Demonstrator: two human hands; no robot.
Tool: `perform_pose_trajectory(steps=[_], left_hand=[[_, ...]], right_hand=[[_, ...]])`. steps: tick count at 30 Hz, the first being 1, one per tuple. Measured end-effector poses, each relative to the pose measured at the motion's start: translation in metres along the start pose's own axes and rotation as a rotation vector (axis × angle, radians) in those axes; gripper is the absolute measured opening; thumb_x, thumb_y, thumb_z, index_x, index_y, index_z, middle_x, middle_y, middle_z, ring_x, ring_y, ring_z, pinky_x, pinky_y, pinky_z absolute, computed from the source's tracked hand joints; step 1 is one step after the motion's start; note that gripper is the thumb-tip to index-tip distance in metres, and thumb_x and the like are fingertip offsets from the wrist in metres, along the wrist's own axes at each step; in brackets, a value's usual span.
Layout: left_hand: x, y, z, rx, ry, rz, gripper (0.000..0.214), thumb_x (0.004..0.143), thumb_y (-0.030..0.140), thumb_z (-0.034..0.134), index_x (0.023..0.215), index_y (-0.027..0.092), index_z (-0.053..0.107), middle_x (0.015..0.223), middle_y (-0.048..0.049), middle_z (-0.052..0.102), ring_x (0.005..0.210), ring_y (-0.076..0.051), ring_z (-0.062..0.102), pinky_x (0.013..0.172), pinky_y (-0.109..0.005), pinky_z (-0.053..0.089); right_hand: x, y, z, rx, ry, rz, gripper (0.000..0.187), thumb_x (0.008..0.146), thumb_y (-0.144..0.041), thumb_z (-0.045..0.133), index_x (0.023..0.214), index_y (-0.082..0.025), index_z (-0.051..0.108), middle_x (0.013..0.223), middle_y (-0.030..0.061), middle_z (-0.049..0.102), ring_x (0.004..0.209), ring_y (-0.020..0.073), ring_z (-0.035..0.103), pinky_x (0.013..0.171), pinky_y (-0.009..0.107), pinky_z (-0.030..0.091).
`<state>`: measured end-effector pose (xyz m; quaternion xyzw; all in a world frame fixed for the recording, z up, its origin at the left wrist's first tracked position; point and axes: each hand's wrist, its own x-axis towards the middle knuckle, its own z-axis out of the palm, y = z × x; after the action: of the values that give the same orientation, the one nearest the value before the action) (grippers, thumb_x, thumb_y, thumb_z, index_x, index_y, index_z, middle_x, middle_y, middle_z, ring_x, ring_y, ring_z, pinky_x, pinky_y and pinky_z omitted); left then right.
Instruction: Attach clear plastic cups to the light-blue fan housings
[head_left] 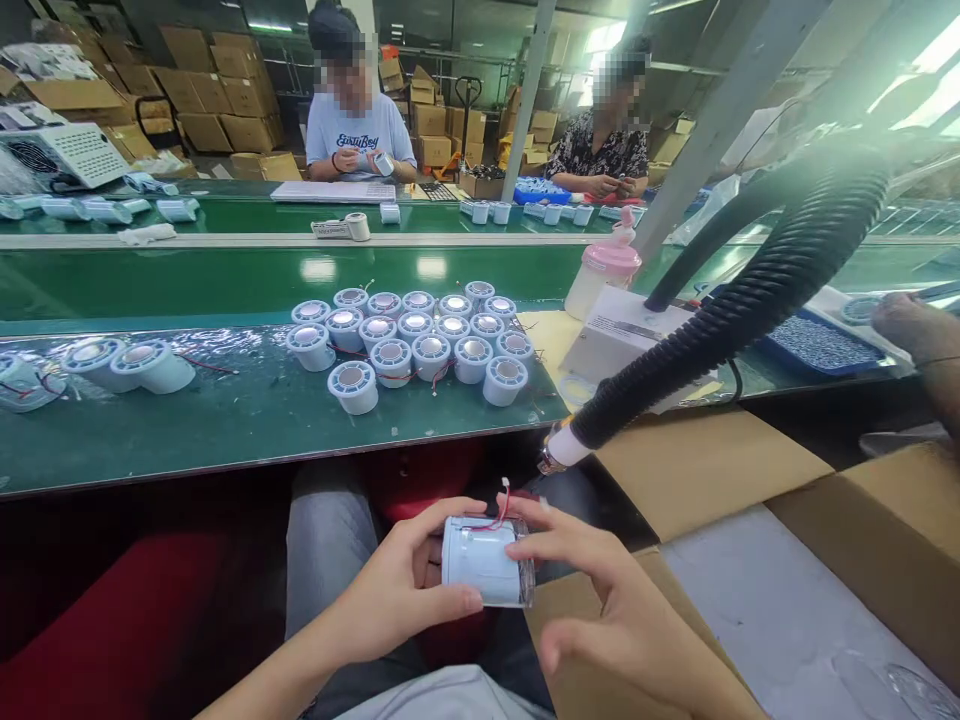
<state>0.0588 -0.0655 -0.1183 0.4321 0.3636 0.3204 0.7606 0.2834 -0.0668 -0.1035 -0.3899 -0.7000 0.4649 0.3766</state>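
Observation:
My left hand point(394, 590) is closed around a light-blue cylindrical housing point(481, 565) above my lap, thumb on its near side and fingers behind it. A thin red wire point(504, 508) with a small white plug sticks up from the housing. Over its right end sits a clear plastic cover point(526, 582). My right hand point(607, 595) has its fingers spread, with fingertips touching the housing and the cover's edge; its thumb is held away from both. Several similar blue housings point(431, 355) stand grouped on the green bench ahead.
A black ribbed hose point(720, 320) slants down to a nozzle right of the housing. At right are an open carton point(720, 480), a blue tray of small parts point(821, 342) and another person's hand point(911, 325). A pink-lidded bottle point(606, 270) stands behind; two people sit across the belt.

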Motion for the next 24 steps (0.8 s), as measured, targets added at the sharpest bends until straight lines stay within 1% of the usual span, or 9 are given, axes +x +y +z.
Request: perform_pose_trajectory(steps=[2,4,5,7,9,11,16,21,24], left_hand=[[-0.002,0.001,0.001,-0.086,-0.013,-0.019,0.062,0.069,0.033,0.080,0.124,0.026,0.052,0.124,-0.0069,0.057,0.089,-0.016,0.063,0.064,-0.023,0.057],[-0.006,0.002,0.001,-0.071,-0.020,-0.047,0.069,0.069,0.039,0.079,0.130,0.029,0.048,0.128,-0.0080,0.054,0.087,-0.018,0.063,0.053,-0.019,0.053],[-0.008,0.003,0.000,-0.027,-0.020,-0.051,0.074,0.068,0.041,0.080,0.132,0.032,0.046,0.132,-0.0080,0.051,0.091,-0.019,0.062,0.054,-0.018,0.053],[-0.014,0.004,-0.002,0.119,0.000,-0.034,0.080,0.065,0.042,0.082,0.135,0.035,0.045,0.138,-0.0063,0.047,0.102,-0.022,0.060,0.067,-0.022,0.055],[-0.018,0.007,-0.004,0.256,0.022,0.008,0.081,0.063,0.040,0.084,0.134,0.038,0.047,0.142,-0.0037,0.044,0.115,-0.025,0.055,0.088,-0.029,0.053],[-0.021,0.011,-0.004,0.322,0.011,0.057,0.079,0.064,0.039,0.083,0.134,0.039,0.047,0.144,-0.0024,0.044,0.123,-0.027,0.050,0.101,-0.035,0.046],[-0.021,0.021,-0.002,0.442,-0.039,0.132,0.076,0.067,0.035,0.082,0.135,0.037,0.048,0.143,-0.0044,0.046,0.130,-0.028,0.046,0.108,-0.039,0.042],[-0.025,0.024,-0.001,0.608,-0.022,0.136,0.079,0.065,0.033,0.083,0.136,0.035,0.047,0.144,-0.0062,0.046,0.134,-0.030,0.041,0.115,-0.047,0.031],[-0.026,0.027,0.001,0.638,-0.032,0.165,0.079,0.065,0.031,0.083,0.136,0.034,0.048,0.143,-0.0069,0.047,0.134,-0.030,0.041,0.115,-0.047,0.031]], right_hand=[[-0.004,-0.002,0.000,-0.266,-0.003,-0.179,0.048,0.069,-0.018,0.081,0.113,-0.026,0.066,0.131,0.0092,0.058,0.119,0.0222,0.056,0.098,0.027,0.050],[-0.005,-0.004,0.000,-0.388,0.004,-0.273,0.046,0.072,-0.011,0.076,0.114,-0.024,0.063,0.128,0.0084,0.060,0.117,0.0181,0.058,0.100,0.022,0.046],[-0.005,-0.006,0.000,-0.403,0.002,-0.282,0.046,0.072,-0.012,0.076,0.114,-0.023,0.061,0.128,0.0082,0.061,0.116,0.0168,0.059,0.100,0.019,0.046],[-0.005,-0.008,-0.002,-0.387,-0.017,-0.265,0.050,0.071,-0.018,0.079,0.116,-0.023,0.058,0.127,0.0071,0.061,0.115,0.0154,0.059,0.100,0.016,0.044],[-0.005,-0.010,-0.003,-0.345,-0.037,-0.230,0.054,0.071,-0.023,0.081,0.118,-0.025,0.055,0.127,0.0048,0.061,0.115,0.0143,0.059,0.100,0.015,0.044],[-0.006,-0.011,-0.004,-0.307,-0.047,-0.179,0.057,0.071,-0.026,0.081,0.120,-0.028,0.053,0.128,0.0020,0.061,0.115,0.0137,0.059,0.100,0.016,0.044],[-0.014,-0.011,-0.003,-0.188,-0.042,-0.032,0.056,0.072,-0.029,0.081,0.120,-0.034,0.053,0.126,-0.0016,0.062,0.107,0.0139,0.063,0.091,0.017,0.052],[-0.017,-0.016,-0.003,-0.032,-0.057,0.184,0.052,0.070,-0.041,0.081,0.116,-0.030,0.059,0.116,0.0026,0.065,0.098,0.0197,0.065,0.086,0.027,0.056],[-0.015,-0.022,-0.002,0.106,-0.087,0.291,0.052,0.071,-0.044,0.079,0.116,-0.029,0.059,0.114,0.0041,0.063,0.099,0.0219,0.064,0.086,0.030,0.055]])
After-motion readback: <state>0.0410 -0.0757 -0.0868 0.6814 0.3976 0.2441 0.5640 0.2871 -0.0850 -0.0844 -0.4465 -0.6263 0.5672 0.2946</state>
